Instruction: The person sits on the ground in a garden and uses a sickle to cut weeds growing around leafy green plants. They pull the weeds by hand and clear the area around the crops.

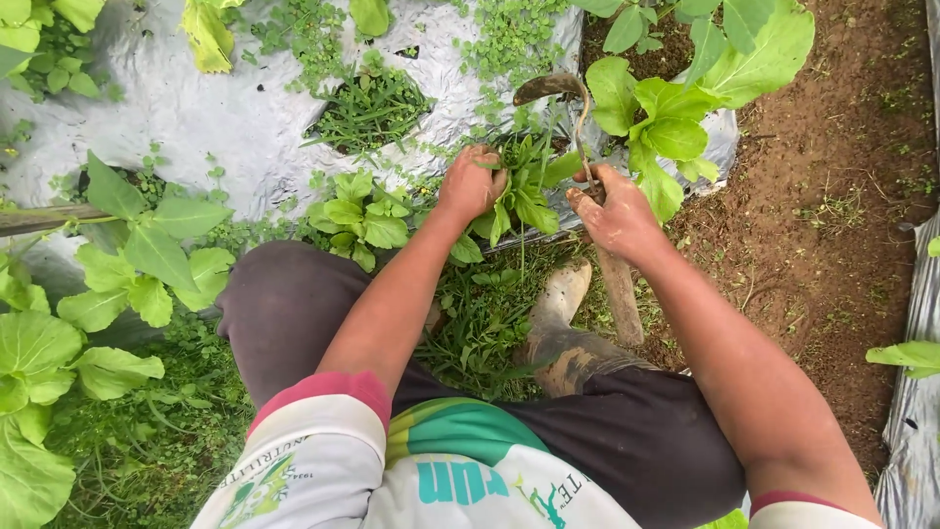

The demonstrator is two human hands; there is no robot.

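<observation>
My left hand [470, 184] is closed around a clump of green weeds [524, 186] growing at the edge of the silver plastic mulch sheet [225, 108]. My right hand [617, 216] grips the wooden handle of a small hand hoe [620, 289], whose curved metal neck and blade [548, 86] arch over the weeds just beyond the hand. Both hands are smeared with soil. I squat, with my dark trousers and a muddy boot [558, 333] below the hands.
Leafy green crop plants grow through holes in the mulch at left [127, 264] and top right [676, 108]. Low weeds fill a hole [372, 103] in the sheet. Bare brown soil [832, 176] runs along the right, with another silver sheet edge [916, 323].
</observation>
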